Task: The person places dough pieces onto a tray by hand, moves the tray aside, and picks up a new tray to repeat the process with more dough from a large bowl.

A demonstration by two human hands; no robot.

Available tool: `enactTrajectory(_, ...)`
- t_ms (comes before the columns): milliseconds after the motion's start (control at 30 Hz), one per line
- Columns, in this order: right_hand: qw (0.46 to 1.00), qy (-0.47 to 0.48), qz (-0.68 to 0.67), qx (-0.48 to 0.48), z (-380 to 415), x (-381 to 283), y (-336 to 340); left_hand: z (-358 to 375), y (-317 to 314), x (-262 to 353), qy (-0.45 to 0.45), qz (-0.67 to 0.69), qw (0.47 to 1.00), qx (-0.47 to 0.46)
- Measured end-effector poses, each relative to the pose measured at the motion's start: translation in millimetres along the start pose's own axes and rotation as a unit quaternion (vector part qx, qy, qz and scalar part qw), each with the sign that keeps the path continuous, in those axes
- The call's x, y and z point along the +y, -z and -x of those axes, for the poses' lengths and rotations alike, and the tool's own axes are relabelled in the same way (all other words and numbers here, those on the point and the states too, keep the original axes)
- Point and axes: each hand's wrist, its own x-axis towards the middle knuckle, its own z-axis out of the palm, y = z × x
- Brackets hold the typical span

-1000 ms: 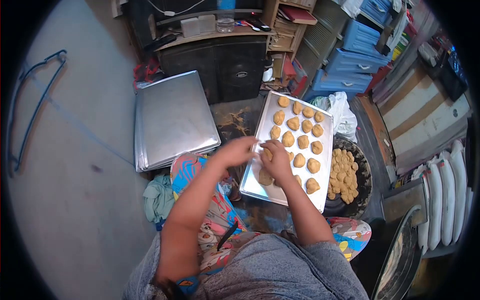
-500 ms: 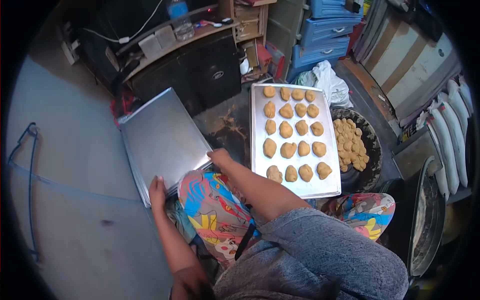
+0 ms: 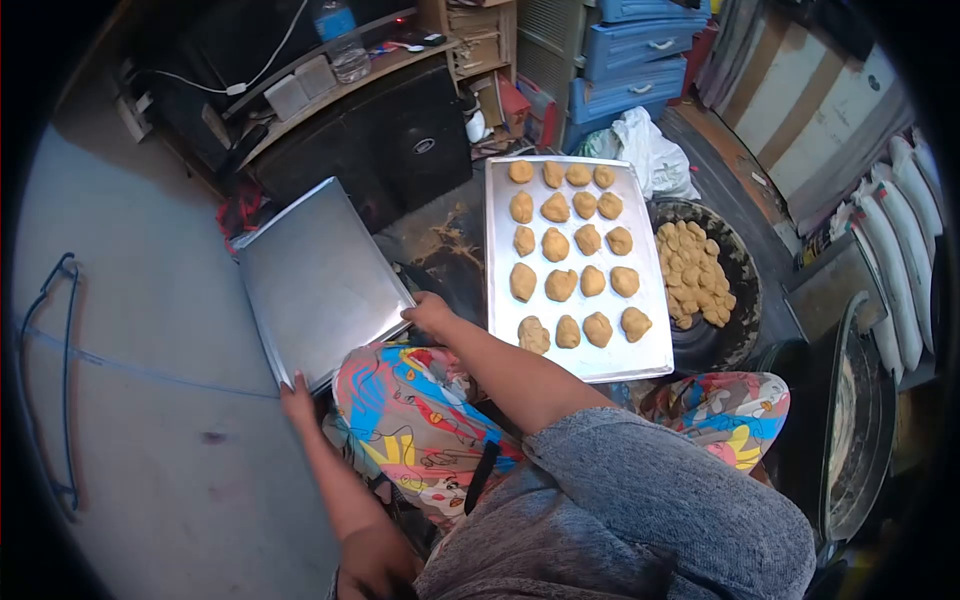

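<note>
An empty metal baking tray (image 3: 310, 275) lies on the floor to my left, tilted, on top of a stack of similar trays. My left hand (image 3: 297, 398) grips its near left corner and my right hand (image 3: 428, 314) grips its near right corner. To the right, a second tray (image 3: 655, 345) holds several rows of tan dough pieces (image 3: 560, 284). My knees in bright patterned fabric (image 3: 420, 410) sit between the two trays.
A dark round basin (image 3: 735, 335) full of dough pieces stands right of the filled tray. Behind are a black speaker cabinet (image 3: 400, 140), blue drawers (image 3: 625, 60) and a white plastic bag (image 3: 650, 150). Bare grey floor spreads to the left.
Both hands left the filled tray, where they were setting dough, and moved left to take hold of the empty tray's near corners. The view shifted accordingly.
</note>
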Motion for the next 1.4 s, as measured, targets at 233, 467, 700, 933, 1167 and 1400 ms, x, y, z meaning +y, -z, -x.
enactTrajectory(233, 0.989, -0.106, 0.101, -0.017, 10, -41, 16, -1, 16, 0, -0.005, 0.156, 0.985, -0.081)
enactTrajectory(467, 0.966, -0.047, -0.253, -0.023, 47, -108, 12, -7, 32, 13, 0.129, 0.293, 0.941, -0.109)
enactTrajectory(700, 0.935, 0.122, -0.322, -0.088, 86, -174, 60, 6, 87, 57, 0.176, 0.368, 0.906, -0.111)
enactTrajectory(933, 0.958, 0.114, -0.261, 0.033, 208, -87, 236, 113, 85, 179, -0.076, 0.324, 0.929, -0.162)
enactTrajectory(1167, 0.968, 0.059, -0.137, 0.203, 295, 10, 330, 212, -13, 253, -0.156, 0.353, 0.88, -0.277)
enactTrajectory(1400, 0.969, -0.009, 0.127, 0.213, 295, 96, 339, 240, -46, 255, -0.267, 0.064, 0.896, -0.348)
